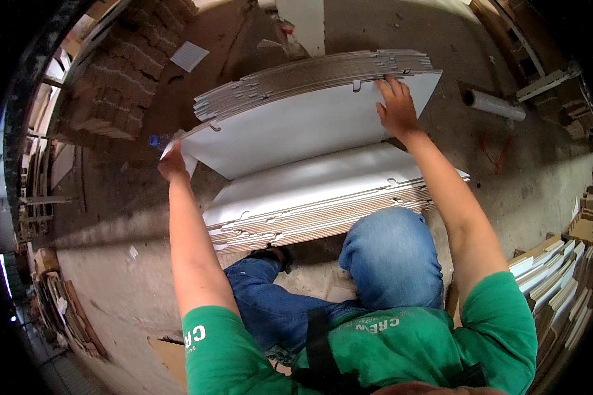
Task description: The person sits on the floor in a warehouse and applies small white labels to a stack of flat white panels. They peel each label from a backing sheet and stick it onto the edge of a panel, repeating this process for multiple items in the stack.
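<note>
The left hand (172, 162) holds the left corner of a white sheet (296, 128). The right hand (396, 110), fingers a little spread, touches its top edge near the right corner; whether it grips, I cannot tell. The sheet rises tilted from the far edge of the near stack (310, 220).

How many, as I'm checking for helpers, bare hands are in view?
2: the left hand at the left end of the raised white board, the right hand at its upper edge. No others show.
</note>
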Available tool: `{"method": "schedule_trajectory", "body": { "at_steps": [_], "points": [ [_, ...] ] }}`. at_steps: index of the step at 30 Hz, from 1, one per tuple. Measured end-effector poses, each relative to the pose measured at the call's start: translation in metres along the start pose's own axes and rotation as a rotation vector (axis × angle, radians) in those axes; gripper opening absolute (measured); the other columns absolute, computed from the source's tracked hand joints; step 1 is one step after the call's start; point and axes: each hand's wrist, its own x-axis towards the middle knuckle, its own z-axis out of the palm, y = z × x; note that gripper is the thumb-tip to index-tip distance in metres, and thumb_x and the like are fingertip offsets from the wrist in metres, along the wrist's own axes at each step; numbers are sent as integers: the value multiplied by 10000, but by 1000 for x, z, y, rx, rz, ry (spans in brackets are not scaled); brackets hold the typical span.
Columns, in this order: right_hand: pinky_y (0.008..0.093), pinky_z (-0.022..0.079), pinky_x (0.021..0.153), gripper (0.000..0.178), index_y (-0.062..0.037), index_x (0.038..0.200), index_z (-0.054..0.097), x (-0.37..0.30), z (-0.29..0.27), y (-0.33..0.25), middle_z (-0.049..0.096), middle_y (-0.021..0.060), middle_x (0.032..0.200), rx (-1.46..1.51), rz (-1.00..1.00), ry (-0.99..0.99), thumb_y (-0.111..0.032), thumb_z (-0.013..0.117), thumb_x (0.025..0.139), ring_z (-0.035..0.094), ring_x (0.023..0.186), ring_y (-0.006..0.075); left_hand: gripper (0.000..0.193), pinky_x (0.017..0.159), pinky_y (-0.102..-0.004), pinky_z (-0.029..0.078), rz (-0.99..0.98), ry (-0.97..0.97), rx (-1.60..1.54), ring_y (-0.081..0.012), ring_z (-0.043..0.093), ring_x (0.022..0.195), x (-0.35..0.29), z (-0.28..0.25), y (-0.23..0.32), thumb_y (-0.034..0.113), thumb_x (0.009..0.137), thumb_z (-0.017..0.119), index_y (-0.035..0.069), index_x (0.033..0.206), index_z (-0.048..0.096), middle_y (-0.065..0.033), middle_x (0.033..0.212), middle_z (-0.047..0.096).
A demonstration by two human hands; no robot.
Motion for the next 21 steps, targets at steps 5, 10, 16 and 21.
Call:
{"method": "schedule_trajectory", "body": {
  "at_steps": [5, 10, 16, 21],
  "points": [
    [429, 330, 953, 555, -135, 1226, 421, -11, -7, -5, 396, 120, 1236, -52, 3, -1, -108, 627, 712, 377, 1128, 332, 377, 778, -345, 449, 112, -65, 221, -255, 611, 909, -3, -23, 7, 259, 635, 722, -11, 892, 661, -149, 976, 642],
    [438, 297, 970, 491, -150, 1191, 462, -28, -27, 7, 473, 114, 1173, -139, -57, -85, -160, 621, 727, 360, 1138, 332, 383, 797, -348, 452, 59, -115, 352, -310, 592, 942, -46, -49, 40, 308, 634, 693, 72, 935, 666, -136, 998, 635],
    [408, 417, 792, 294, -54, 964, 612, -31, -101, -34, 617, 146, 821, 35, 69, -534, -278, 618, 774, 546, 851, 295, 286, 828, -312, 451, 513, 15, 272, -237, 615, 914, -88, -111, 99, 209, 682, 668, 75, 935, 676, -136, 966, 644],
    [350, 454, 560, 320, -4, 825, 632, -49, -134, -54, 599, 118, 648, 513, 131, -500, -323, 617, 794, 572, 575, 225, 436, 707, -230, 480, 313, -643, -384, -109, 577, 807, -217, -119, 179, -79, 679, 645, 63, 1089, 606, -57, 951, 625]
  ]
}}
